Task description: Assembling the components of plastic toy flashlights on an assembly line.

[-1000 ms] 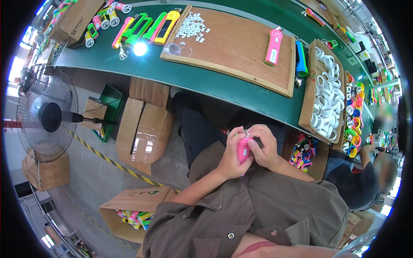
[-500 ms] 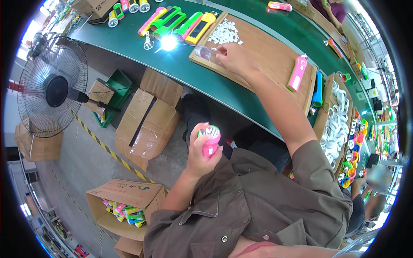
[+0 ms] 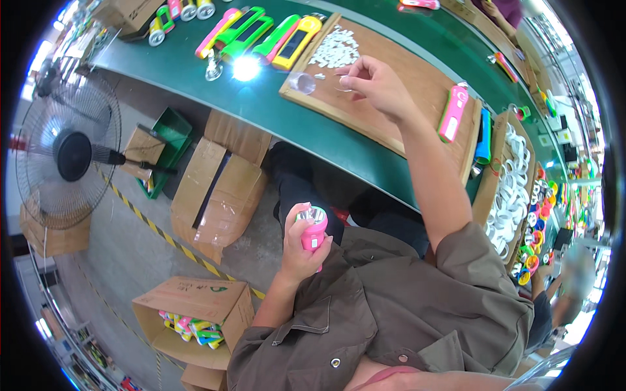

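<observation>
My left hand [image 3: 298, 259] is wrapped round a pink flashlight [image 3: 314, 236], its open silvery reflector end turned upward, held low in front of my body. Over the wooden board [image 3: 404, 85], the fingers of my right hand [image 3: 378, 85] pinch a thin clear disc [image 3: 344, 83], seen nearly edge-on. A clear round cup-like piece [image 3: 301, 83] stands on the board's near left edge, a little left of that hand. Behind my fingertips lies a heap of small white parts [image 3: 337, 47]. A pink flashlight with a switch [image 3: 452, 114] rests at the board's right end.
Several coloured flashlight bodies [image 3: 266, 36] and a brightly lit lamp [image 3: 246, 68] lie on the green bench [image 3: 163, 55]. White rings [image 3: 512, 189] fill a tray on the right. A fan [image 3: 73, 155], flattened cardboard [image 3: 215, 195] and a carton of flashlights [image 3: 189, 296] stand on the left.
My right hand has lifted a little away from the clear cup-like piece, to the right, with the thin clear disc between its fingers. My left hand has lowered slightly and tilted the flashlight.
</observation>
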### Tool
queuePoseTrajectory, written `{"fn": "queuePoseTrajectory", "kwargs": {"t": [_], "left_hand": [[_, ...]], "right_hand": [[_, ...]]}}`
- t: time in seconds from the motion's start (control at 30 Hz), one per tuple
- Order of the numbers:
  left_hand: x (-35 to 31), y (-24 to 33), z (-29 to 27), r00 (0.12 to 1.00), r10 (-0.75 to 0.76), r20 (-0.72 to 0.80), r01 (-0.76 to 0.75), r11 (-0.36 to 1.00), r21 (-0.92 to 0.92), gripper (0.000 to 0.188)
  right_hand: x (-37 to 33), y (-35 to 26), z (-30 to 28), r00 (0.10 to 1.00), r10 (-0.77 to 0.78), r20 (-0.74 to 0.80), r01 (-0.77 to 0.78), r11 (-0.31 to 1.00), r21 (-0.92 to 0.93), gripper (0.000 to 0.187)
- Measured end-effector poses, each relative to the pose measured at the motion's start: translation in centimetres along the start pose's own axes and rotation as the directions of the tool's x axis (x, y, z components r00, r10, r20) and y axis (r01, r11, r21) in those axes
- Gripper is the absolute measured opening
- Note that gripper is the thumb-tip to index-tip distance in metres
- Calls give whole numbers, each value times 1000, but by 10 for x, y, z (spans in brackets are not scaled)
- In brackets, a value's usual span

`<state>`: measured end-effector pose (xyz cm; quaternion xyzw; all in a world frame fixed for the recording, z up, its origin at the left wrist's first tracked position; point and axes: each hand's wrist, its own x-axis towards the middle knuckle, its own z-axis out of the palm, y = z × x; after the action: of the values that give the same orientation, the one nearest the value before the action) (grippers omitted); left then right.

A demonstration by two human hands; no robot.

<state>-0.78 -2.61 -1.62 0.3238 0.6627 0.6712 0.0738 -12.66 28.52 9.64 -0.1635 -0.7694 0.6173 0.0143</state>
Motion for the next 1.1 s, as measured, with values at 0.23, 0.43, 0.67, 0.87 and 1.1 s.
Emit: {"fn": "queuePoseTrajectory", "kwargs": {"t": [0.23,0.43,0.67,0.87,1.1], "left_hand": [[16,17,20,983,121,137,-115,992,-54,69],[15,33,39,966,150,208,-128,985,-115,69],[15,43,66,943,232,239,-202,969,-143,70],[19,49,80,927,253,278,-220,965,-145,70],[17,49,86,921,245,303,-223,969,-106,69]], "right_hand": [[-117,-41,2,910,-363,-200,411,727,549,10],[-172,-49,-17,836,-469,-286,549,705,449,11],[-202,-44,-35,760,-549,-348,647,692,322,10],[-214,-33,-49,724,-592,-355,687,660,303,10],[-218,-27,-57,708,-609,-359,705,642,302,9]]}}
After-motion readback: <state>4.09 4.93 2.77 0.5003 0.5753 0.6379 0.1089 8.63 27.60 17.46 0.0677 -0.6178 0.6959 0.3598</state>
